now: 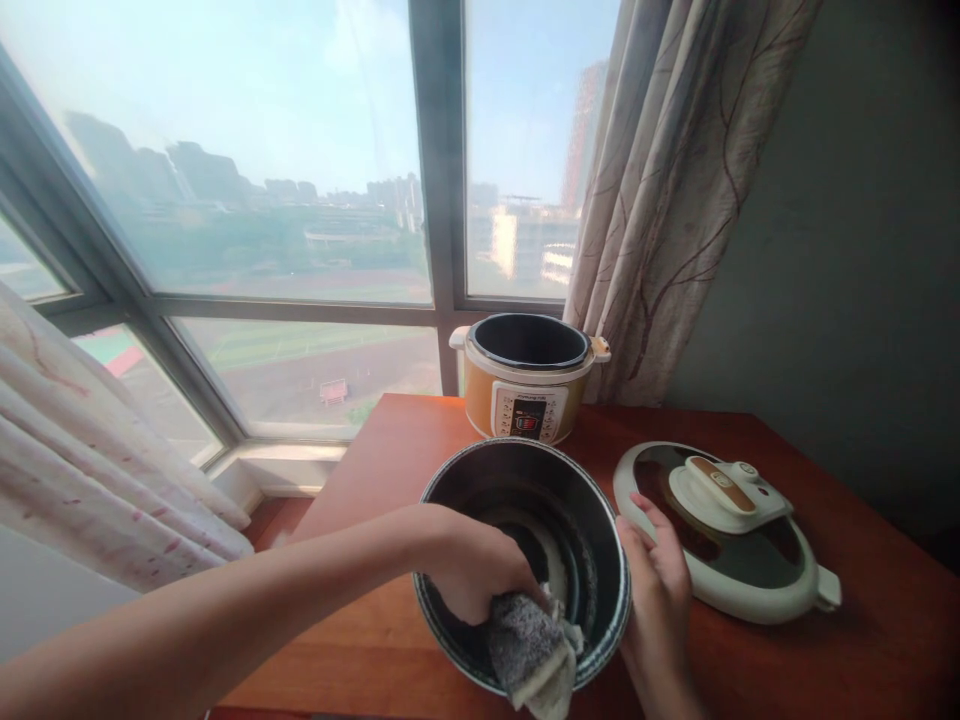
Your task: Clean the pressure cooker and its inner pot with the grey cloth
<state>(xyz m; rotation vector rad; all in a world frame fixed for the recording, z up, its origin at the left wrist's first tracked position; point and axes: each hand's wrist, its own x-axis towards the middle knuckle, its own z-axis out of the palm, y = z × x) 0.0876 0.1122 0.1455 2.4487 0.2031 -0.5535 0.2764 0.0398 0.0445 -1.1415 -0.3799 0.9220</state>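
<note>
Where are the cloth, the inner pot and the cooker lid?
cloth [529, 650]: head view, on its grey bunched middle.
inner pot [517, 455]: head view, on its far rim.
cooker lid [750, 590]: head view, on its white near edge.

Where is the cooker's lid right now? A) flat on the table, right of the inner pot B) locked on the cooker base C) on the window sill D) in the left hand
A: the lid lies flat on the table just right of the inner pot, while the cooker base stands open by the window; the left hand holds a cloth in the pot and the right hand rests on the pot's rim.
</note>
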